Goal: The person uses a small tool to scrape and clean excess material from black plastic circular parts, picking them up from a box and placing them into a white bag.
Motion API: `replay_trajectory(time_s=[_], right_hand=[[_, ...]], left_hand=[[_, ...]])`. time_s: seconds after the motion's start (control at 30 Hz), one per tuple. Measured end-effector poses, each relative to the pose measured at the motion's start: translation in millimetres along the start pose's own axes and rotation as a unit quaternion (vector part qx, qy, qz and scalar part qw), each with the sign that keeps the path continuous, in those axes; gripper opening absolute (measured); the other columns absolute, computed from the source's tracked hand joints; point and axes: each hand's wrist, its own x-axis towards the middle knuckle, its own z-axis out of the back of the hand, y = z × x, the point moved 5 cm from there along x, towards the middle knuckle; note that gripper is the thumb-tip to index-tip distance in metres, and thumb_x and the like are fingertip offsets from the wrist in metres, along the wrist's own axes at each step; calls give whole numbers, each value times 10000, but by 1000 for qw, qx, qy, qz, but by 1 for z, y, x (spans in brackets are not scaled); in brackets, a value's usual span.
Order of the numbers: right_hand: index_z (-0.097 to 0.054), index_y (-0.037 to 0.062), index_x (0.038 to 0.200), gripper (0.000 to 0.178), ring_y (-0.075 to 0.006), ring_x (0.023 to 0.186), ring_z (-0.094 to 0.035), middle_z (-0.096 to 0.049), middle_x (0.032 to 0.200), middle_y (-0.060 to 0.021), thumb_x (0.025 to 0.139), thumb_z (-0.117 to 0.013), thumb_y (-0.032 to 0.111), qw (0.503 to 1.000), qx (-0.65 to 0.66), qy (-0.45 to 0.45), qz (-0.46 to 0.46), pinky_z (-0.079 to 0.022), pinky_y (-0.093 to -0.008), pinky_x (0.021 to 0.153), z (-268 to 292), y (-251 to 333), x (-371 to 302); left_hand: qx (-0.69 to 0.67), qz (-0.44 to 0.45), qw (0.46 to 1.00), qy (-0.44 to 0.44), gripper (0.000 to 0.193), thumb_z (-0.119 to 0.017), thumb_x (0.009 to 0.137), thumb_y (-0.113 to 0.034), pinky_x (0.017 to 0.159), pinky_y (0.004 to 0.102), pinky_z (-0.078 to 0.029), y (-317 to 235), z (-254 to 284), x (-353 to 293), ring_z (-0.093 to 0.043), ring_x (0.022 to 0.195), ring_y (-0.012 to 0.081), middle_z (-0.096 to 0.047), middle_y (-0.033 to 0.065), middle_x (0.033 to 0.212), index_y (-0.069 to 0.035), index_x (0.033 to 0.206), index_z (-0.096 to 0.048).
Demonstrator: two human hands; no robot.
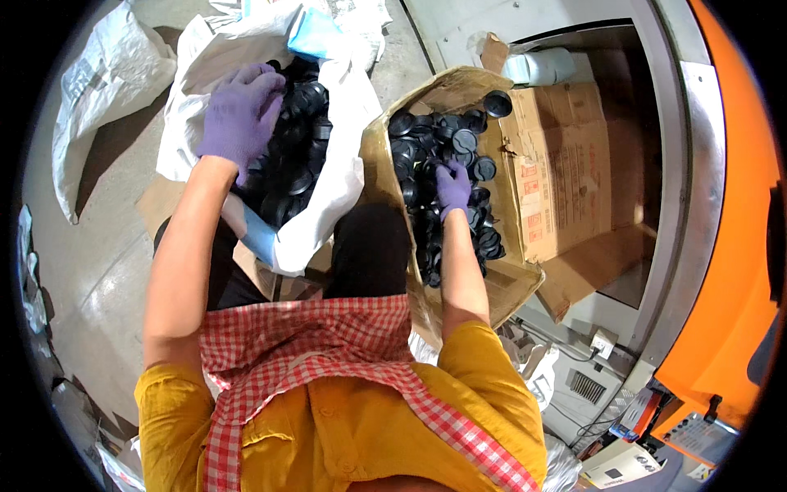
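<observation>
My left hand (244,115), in a purple knitted glove, is at the left side of an open white woven sack (348,90) filled with black round plastic lids (300,176). Its fingers are curled over the lids, and what they may hold is hidden. To the right, my right hand (453,189), gloved the same way, reaches into an open cardboard box (379,164) among more black lids (464,142). Those fingers are bent in against the lids; their tips are partly covered, so I cannot make out what is between them.
Another white sack (111,90) stands on the grey floor at the far left. A flattened cardboard piece (566,164) lies right of the box, inside a pale machine opening. An orange machine panel (721,271) borders the right side. A plug (604,343) with a cable is below.
</observation>
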Motion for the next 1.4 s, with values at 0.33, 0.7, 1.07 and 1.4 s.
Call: replay_trajectory(time_s=[0.33,0.7,1.07,1.4], right_hand=[[-601,3,935,363,-343,887,-599,-629,929,-204,716,-694,277,984,-135,-99,65,-453,-404,793,9,-8,139],[-581,-50,1025,645,-312,924,-600,-636,1013,-204,649,-753,445,984,-166,-52,-45,-450,-372,837,5,-39,226],[-255,136,1390,861,-317,1171,-500,-487,1274,-209,712,-643,500,863,-451,228,-4,-393,-428,962,-72,-15,153],[-626,119,1073,323,-338,989,-596,-622,1035,-198,787,-584,264,855,-428,288,55,-474,-397,860,-58,-103,15]], left_hand=[[-12,10,989,144,175,-565,798,-105,819,407,-451,-8,-28,11,-562,945,339,-571,138,1025,-42,960,-585],[-2,38,980,195,164,-597,762,-69,796,400,-462,-6,-45,19,-573,895,322,-583,107,971,-64,926,-598],[-2,34,972,231,175,-603,788,-106,814,402,-454,-11,-56,18,-569,903,320,-586,98,1008,-74,960,-601],[9,45,961,273,207,-578,785,-96,846,403,-440,-12,-58,4,-547,953,338,-574,133,1027,-48,985,-593]])
